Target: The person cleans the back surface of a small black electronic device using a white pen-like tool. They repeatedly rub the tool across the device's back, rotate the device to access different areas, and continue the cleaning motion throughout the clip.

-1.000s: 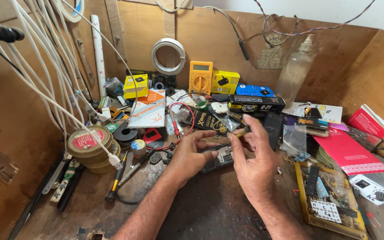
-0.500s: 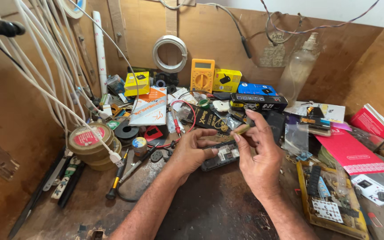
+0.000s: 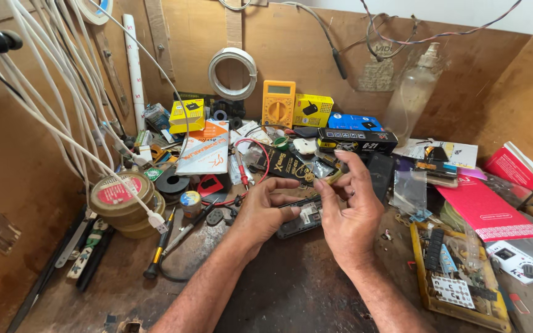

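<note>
at the left, a stack of round tins (image 3: 120,200) and a yellow-handled screwdriver (image 3: 157,250) are seen on the dark tabletop (image 3: 291,290), well apart from the work. nearer the middle, the left hand (image 3: 265,213) is curled over the left end of a small dark phone (image 3: 302,217), which lies open-backed on the tabletop between both hands; its grip is closed on the phone's edge, thumb above and fingers partly hidden. the phone is judged light, stiff and rather fragile where its inner parts are bared, so it is best held by its long side rims, not by the exposed middle. just right of it, the right hand (image 3: 348,213) is raised over the phone, its grip pinched on a thin yellowish strip (image 3: 331,179), judged light and easily bent. further right, a yellow tray of parts (image 3: 458,274) and a red booklet (image 3: 485,213) are seen.
</note>
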